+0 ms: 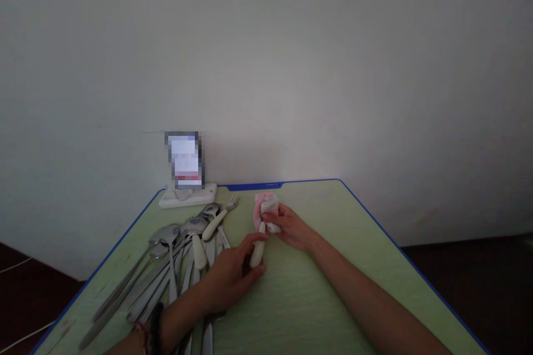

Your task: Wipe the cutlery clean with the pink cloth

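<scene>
I have the left hand holding a cream-handled utensil between thumb and fingers, above the table. My right hand pinches a cloth at its far end, which I can't see. Cutlery lies heaped on the left.

The left hand is curled, index finger and thumb apart; just beyond, the right hand is bent into a pinch, its bare forearm slanting from lower right.
</scene>
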### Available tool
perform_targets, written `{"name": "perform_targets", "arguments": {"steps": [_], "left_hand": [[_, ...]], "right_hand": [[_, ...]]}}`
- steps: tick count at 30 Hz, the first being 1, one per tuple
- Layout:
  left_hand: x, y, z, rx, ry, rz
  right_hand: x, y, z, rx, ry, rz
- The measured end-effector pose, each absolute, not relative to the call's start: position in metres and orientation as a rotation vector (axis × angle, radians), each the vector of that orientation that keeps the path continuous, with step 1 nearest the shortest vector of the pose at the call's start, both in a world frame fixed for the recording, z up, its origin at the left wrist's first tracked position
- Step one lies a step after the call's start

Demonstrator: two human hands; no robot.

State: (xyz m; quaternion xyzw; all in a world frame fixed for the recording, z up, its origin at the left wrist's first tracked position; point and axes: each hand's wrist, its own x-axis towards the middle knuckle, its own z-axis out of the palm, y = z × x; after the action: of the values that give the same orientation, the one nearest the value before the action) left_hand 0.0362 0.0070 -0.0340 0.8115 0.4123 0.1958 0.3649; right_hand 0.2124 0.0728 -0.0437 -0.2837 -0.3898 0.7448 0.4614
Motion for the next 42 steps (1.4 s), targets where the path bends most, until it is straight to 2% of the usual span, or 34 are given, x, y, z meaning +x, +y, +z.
{"name": "perform_targets", "arguments": {"steps": [42], "left_hand": [[0.0367, 0.0072, -0.0323, 2.079, 1.059, 0.507]], "right_hand": [[0.2110, 0.0696, -0.0404, -0.735, -0.945, 1.816]]}}
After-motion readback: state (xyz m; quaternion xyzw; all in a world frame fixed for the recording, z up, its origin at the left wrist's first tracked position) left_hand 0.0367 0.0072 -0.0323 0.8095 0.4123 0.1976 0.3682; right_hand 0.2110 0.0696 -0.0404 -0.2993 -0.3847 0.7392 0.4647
